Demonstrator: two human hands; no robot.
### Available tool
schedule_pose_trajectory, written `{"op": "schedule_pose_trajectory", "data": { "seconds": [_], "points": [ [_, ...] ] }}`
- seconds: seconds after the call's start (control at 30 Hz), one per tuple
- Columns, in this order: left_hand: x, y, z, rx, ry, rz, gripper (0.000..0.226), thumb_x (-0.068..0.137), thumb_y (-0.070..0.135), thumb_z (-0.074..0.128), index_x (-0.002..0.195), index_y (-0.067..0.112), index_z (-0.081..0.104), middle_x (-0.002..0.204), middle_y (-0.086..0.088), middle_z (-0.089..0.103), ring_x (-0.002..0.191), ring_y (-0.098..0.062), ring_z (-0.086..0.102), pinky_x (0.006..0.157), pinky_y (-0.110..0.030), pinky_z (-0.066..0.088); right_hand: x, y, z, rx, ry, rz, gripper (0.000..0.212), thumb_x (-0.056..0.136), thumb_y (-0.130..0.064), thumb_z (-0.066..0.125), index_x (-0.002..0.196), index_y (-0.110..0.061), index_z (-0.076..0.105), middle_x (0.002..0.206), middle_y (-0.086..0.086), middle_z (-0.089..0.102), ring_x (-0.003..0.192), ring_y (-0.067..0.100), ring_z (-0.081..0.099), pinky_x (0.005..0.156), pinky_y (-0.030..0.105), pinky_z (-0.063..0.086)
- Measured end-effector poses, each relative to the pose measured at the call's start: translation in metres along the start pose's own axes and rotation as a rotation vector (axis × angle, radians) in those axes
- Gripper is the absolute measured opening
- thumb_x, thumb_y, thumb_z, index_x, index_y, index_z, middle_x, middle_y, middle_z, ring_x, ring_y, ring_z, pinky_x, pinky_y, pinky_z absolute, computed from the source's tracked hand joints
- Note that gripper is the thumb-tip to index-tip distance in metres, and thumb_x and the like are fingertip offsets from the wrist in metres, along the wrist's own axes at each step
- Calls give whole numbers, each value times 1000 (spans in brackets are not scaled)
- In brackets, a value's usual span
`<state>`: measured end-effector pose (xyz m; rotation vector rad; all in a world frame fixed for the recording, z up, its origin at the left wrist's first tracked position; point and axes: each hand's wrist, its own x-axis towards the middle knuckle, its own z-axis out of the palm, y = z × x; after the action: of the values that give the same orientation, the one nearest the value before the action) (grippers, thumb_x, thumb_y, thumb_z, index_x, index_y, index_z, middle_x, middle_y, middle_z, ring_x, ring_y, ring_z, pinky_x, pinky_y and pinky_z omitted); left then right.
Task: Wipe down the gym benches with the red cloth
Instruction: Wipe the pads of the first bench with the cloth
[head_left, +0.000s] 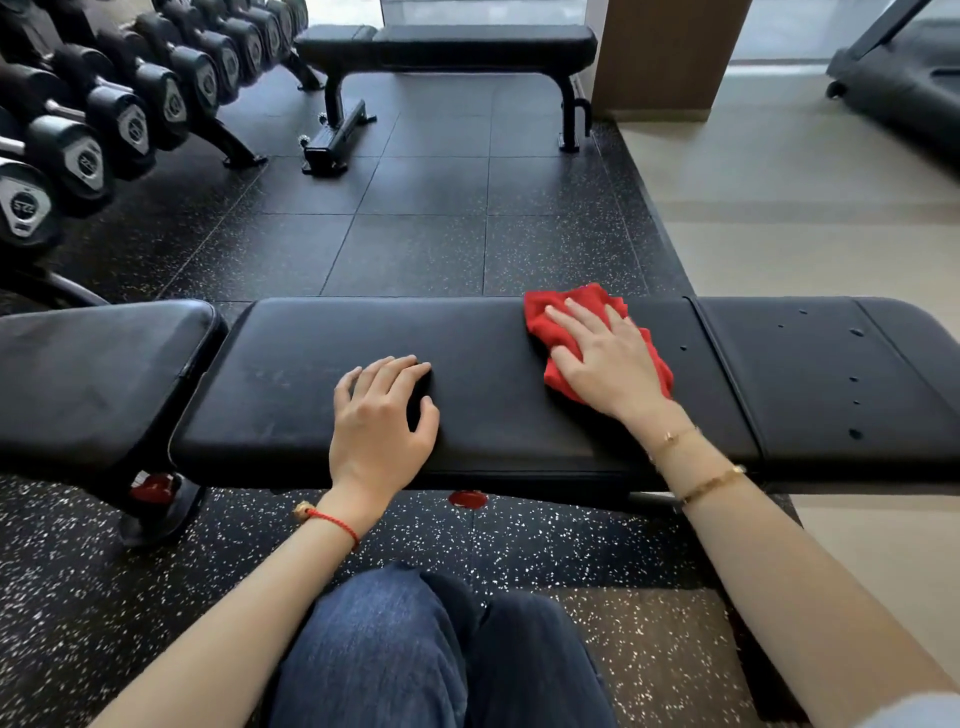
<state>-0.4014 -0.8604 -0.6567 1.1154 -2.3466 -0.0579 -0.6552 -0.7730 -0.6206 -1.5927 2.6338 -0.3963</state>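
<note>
A black padded gym bench stretches across the view in front of me, with a separate seat pad at its left end. The red cloth lies bunched on the bench's long pad, right of centre. My right hand presses flat on top of the cloth, fingers spread. My left hand rests on the pad's near middle with fingers loosely curled and nothing in it. A second black bench stands at the far side of the floor.
A rack of black dumbbells lines the left side. Dark speckled rubber tiles cover the floor between the two benches. A wooden pillar and a treadmill stand at the back right on pale flooring. My knees are below the bench.
</note>
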Motion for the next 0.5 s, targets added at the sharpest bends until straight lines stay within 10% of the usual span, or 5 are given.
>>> {"op": "schedule_pose_trajectory", "data": {
  "seconds": [0.5],
  "points": [
    [0,1,-1,-9,4,6,41,89,34,48,124,21,67,132,4,65,129,-18,55,114,-41,33,-24,-9,1,39,-16,-296,54,94,-36,48,147,-38,39,156,-12,34,146,21,26,123,39,10]
  ]
}}
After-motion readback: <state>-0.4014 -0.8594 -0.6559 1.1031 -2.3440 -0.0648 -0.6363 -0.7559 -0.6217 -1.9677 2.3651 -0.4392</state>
